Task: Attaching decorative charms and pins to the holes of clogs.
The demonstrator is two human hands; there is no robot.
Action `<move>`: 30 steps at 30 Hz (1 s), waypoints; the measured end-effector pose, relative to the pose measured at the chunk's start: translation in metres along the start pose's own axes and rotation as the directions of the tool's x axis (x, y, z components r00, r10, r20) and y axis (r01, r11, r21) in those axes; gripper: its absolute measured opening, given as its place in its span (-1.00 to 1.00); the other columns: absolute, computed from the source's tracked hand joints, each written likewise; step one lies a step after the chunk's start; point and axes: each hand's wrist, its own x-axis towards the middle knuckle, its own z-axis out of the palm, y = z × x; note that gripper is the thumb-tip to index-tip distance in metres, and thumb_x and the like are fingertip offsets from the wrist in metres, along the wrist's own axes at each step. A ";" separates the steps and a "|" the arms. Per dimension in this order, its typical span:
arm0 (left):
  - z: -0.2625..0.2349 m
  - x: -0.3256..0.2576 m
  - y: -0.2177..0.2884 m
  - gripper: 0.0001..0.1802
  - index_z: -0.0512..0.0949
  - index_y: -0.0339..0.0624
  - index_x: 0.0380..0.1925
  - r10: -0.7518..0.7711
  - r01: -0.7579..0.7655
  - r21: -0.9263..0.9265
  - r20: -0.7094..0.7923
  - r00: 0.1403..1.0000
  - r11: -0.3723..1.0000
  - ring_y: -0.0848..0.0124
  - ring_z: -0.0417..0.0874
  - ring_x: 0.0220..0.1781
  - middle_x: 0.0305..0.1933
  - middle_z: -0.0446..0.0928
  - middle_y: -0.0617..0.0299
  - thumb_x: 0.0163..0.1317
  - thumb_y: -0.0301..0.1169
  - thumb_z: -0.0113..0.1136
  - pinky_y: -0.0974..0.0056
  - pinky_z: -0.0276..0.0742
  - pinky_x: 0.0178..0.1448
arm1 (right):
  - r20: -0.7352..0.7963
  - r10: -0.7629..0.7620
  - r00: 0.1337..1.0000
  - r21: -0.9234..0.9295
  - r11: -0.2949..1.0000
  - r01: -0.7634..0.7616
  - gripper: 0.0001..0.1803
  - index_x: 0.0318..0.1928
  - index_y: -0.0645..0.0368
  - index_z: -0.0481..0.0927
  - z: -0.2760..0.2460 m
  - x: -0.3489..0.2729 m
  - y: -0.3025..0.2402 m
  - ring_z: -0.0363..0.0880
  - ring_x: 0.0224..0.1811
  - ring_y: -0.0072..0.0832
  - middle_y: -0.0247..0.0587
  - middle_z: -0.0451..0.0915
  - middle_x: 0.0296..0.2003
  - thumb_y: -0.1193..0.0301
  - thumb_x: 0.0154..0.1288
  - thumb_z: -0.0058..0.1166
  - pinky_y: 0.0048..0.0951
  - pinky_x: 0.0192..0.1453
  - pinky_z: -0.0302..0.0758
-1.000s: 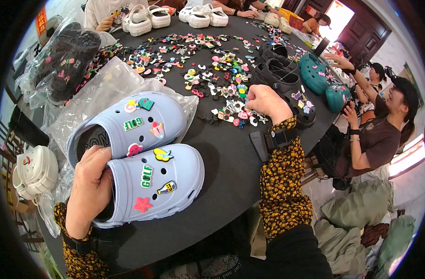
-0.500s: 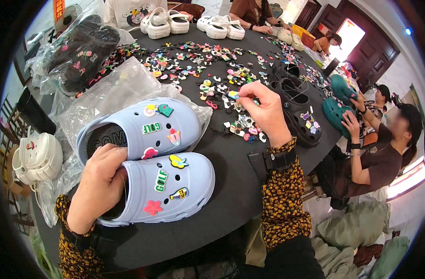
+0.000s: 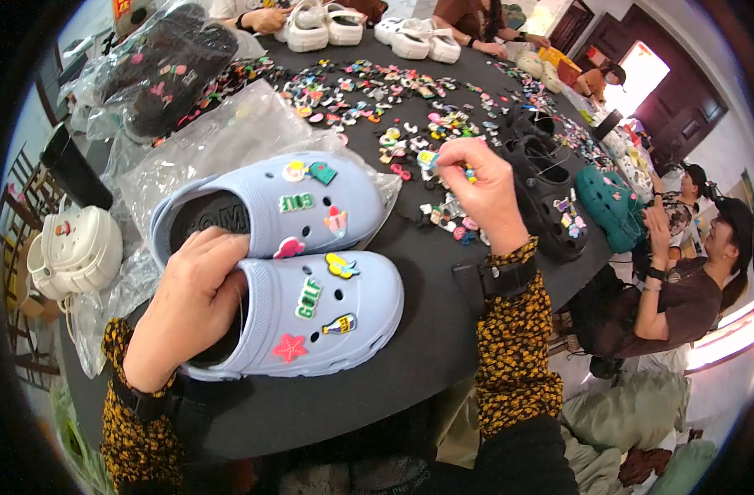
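My left hand (image 3: 191,305) grips a pair of light blue clogs side by side, its fingers inside the heel openings. Colourful shoe charms dot both uppers: a red starfish (image 3: 289,347), a bottle (image 3: 339,323), a yellow-and-blue piece (image 3: 342,265) and green lettering on the near clog (image 3: 377,309); a cupcake-like charm (image 3: 335,221) and several others on the far clog (image 3: 265,183). Beyond their toes, my right hand (image 3: 486,191) pinches a small blue, yellow and white shoe charm (image 3: 427,159) between thumb and fingertips, above the loose charms on the table.
Loose charms (image 3: 393,95) spread across the black table (image 3: 443,289). Clear plastic bags (image 3: 220,148) lie behind the clogs. Black clogs (image 3: 550,206) stand right, white clogs (image 3: 75,252) left, more white clogs (image 3: 410,37) at the back. A co-worker (image 3: 682,289) sits right, beside a green clog (image 3: 612,206).
The view has shifted slightly. My right hand still holds the charm. The co-worker's hands have left the green clogs and come together; another person's hand has appeared by the white clogs at the back.
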 end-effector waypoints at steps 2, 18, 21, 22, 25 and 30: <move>-0.001 0.000 0.000 -0.68 0.51 -0.32 -0.19 -0.015 0.015 0.006 0.016 1.000 1.000 -0.01 0.50 -0.17 -0.29 0.52 -0.02 -0.03 -0.68 0.14 0.08 0.42 -0.08 | -0.006 0.037 0.999 0.053 0.998 -0.036 -0.88 -0.36 0.25 0.56 0.002 0.001 -0.001 0.58 -0.31 -0.52 -0.27 0.58 -0.38 0.68 0.07 0.14 -0.53 -0.21 0.50; -0.003 -0.003 -0.002 -0.61 0.48 -0.32 -0.11 0.005 -0.008 0.077 0.035 0.999 0.997 -0.02 0.50 -0.12 -0.23 0.53 -0.04 -0.04 -0.65 0.18 0.07 0.42 -0.02 | 0.005 0.197 0.980 0.327 0.926 -0.187 -0.91 -0.33 0.25 0.49 0.015 -0.003 -0.002 0.51 -0.29 -0.67 -0.30 0.61 -0.30 0.66 0.16 0.08 -0.59 -0.19 0.46; 0.001 -0.005 0.008 -0.51 0.46 -0.30 -0.04 -0.046 0.066 0.117 -0.162 0.986 0.991 -0.03 0.49 -0.02 -0.10 0.51 -0.09 -0.07 -0.64 0.22 0.10 0.41 0.07 | 0.006 0.229 0.973 0.171 0.959 -0.227 -0.93 -0.33 0.25 0.50 0.011 -0.003 0.001 0.50 -0.36 -0.69 -0.37 0.58 -0.40 0.63 0.17 0.10 -0.61 -0.25 0.45; 0.000 -0.003 0.013 -0.45 0.45 -0.27 0.00 -0.058 0.092 0.170 -0.194 0.979 0.981 -0.04 0.47 0.06 -0.02 0.47 -0.10 -0.12 -0.65 0.25 0.10 0.39 0.14 | -0.025 0.251 0.968 0.139 0.959 -0.245 -0.93 -0.33 0.25 0.51 0.010 -0.004 0.004 0.49 -0.39 -0.71 -0.39 0.56 -0.44 0.62 0.17 0.11 -0.62 -0.28 0.44; -0.002 -0.002 0.021 -0.50 0.48 -0.27 -0.09 0.093 -0.024 0.340 -0.191 0.977 0.940 -0.02 0.46 0.06 -0.05 0.48 -0.04 -0.17 -0.67 0.23 0.08 0.38 0.14 | -0.073 0.309 0.948 0.128 0.946 -0.298 -0.93 -0.34 0.25 0.52 0.009 -0.005 0.009 0.44 -0.44 -0.75 -0.44 0.52 -0.49 0.61 0.16 0.12 -0.64 -0.34 0.40; -0.003 -0.005 0.029 -0.65 0.48 -0.30 -0.30 0.179 -0.147 0.287 -0.089 0.980 0.947 0.02 0.52 -0.21 -0.27 0.50 0.04 -0.19 -0.76 0.12 0.12 0.44 -0.13 | -0.116 0.337 0.934 0.086 0.941 -0.329 -0.93 -0.34 0.25 0.53 0.004 -0.006 0.013 0.38 -0.47 -0.79 -0.49 0.48 -0.53 0.61 0.15 0.14 -0.66 -0.39 0.36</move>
